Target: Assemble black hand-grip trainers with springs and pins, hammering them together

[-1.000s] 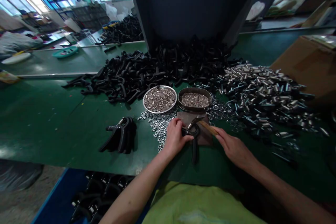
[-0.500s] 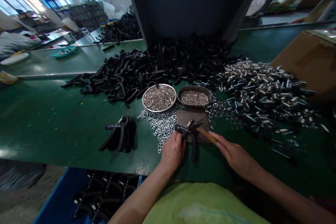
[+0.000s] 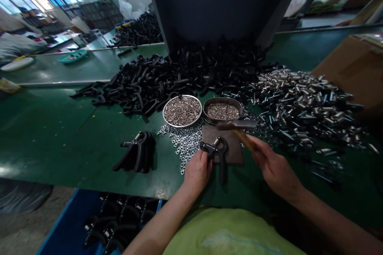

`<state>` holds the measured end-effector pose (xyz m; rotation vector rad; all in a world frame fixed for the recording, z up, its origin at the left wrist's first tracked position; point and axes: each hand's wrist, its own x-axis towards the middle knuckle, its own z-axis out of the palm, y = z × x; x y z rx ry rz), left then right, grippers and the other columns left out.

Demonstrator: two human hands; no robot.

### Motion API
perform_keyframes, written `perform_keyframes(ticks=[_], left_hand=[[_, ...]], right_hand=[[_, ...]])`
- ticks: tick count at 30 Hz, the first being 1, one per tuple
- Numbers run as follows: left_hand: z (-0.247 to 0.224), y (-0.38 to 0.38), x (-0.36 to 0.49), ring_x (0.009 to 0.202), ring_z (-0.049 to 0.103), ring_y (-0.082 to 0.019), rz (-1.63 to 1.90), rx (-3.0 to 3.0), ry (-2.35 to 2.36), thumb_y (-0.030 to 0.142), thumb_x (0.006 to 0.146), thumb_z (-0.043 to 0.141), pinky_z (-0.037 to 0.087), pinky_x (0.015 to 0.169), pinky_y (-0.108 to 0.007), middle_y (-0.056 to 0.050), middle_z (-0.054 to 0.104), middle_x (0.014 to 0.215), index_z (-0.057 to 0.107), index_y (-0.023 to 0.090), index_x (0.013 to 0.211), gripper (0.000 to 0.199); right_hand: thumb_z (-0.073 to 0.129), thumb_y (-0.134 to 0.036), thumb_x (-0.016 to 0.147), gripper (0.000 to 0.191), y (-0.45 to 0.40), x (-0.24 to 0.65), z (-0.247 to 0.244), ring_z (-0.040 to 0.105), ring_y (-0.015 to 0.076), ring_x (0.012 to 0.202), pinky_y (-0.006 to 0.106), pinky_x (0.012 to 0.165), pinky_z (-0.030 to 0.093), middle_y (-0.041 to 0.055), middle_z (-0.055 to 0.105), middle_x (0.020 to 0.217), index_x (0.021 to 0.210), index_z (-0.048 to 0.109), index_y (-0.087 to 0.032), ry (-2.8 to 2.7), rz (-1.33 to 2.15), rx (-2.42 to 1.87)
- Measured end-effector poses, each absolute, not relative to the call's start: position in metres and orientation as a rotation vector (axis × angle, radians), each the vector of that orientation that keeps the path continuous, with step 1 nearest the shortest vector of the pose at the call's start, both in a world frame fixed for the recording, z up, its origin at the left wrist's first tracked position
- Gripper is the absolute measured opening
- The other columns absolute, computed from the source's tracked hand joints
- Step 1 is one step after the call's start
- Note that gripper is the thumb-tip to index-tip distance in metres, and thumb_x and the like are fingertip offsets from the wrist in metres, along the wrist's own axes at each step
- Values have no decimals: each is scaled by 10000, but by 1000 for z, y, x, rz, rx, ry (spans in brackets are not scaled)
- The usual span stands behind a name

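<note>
My left hand (image 3: 197, 169) is closed around one handle of a black hand grip exerciser (image 3: 222, 155) with a metal coil spring. The exerciser's looped end lies on a flat metal plate (image 3: 235, 152), and its other handle points toward me over the green table. In my right hand (image 3: 273, 163) is a hammer (image 3: 243, 137), gripped by its wooden handle. Its head, blurred, hangs above the plate's far edge, apart from the exerciser. Left of my left hand stand several assembled black hand grips (image 3: 139, 153), packed together.
Beyond the plate sit a round dish of metal pins (image 3: 182, 111) and an oval tin of small parts (image 3: 223, 111). Loose metal rings (image 3: 187, 143) lie nearby. Black parts (image 3: 143, 83) spill from a large grey bin (image 3: 215, 12). Springs and bolts (image 3: 308, 103) heap rightward; a blue crate (image 3: 70, 223) stands below.
My right hand has lifted the hammer up and to the right, off the exerciser, uncovering its looped end. My left hand has stayed in place on the handle.
</note>
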<state>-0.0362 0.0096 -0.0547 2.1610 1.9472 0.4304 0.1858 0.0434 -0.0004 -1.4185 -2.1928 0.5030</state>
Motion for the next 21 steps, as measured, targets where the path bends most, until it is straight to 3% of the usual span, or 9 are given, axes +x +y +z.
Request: perform_keyframes(ticks=[4,8,14,16,19,21], left_hand=[[-51,10,-37,842,591,-176,412,2135,1948,236,851,498,467,698,-260,-54,601,899,537,190,894,74],[-46,12,-39,823,590,-180,402,2083,1920,243,834,512,455,691,-264,-55,607,900,539,183,896,90],[-41,18,-41,759,581,-180,426,1968,1881,283,830,520,424,658,-273,-49,617,833,540,182,840,104],[-35,20,-48,726,573,-168,511,1894,1880,286,819,539,411,639,-261,-29,615,791,537,189,811,97],[-17,21,-74,728,570,-161,734,1810,1950,320,830,533,410,647,-256,-16,610,783,541,195,823,125],[-2,19,-104,761,574,-169,880,1765,2066,356,848,506,421,679,-267,-25,614,815,548,196,857,166]], right_hand=[[313,-294,937,403,58,193,-16,668,259,959,406,787,560,63,660,1165,1301,475,-232,-2304,565,-1551],[305,-330,948,396,55,207,-24,661,231,981,370,796,557,21,647,1192,1301,475,-269,-2306,538,-1598],[346,-335,937,426,24,249,-35,682,214,896,307,682,551,44,655,1176,1345,439,-256,-2287,22,-1633],[384,-334,920,496,14,270,-48,683,224,811,312,596,514,51,686,1082,1413,349,-293,-2343,-233,-1638],[390,-309,893,672,7,299,-71,634,263,670,379,534,443,70,688,843,1485,73,-331,-2456,-468,-1579],[329,-264,881,713,7,309,-83,601,305,659,443,537,420,85,677,877,1460,-73,-370,-2519,-455,-1454]])
